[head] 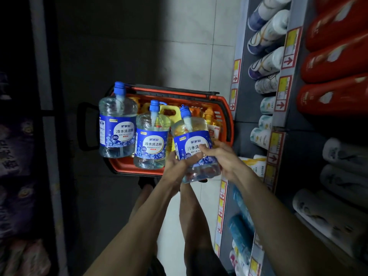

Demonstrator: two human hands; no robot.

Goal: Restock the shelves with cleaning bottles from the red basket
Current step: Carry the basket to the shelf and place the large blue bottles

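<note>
Here 3 bottles (pixel 185 144), 1 red basket (pixel 226 110); left hand (pixel 176 163), right hand (pixel 225 158) around 1.

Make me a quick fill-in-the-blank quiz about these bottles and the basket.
1. The left hand and right hand hold a clear bottle with a ___ label.
2. The basket is ___.
3. Blue-capped clear bottles in view number ___.
4. The jugs deep in the basket are ___.
Missing: blue; red; three; yellow.

Yellow bottles (pixel 169 112) sit partly hidden behind the held bottle (pixel 187 142); left-side goods (pixel 12 156) are blurred.
</note>
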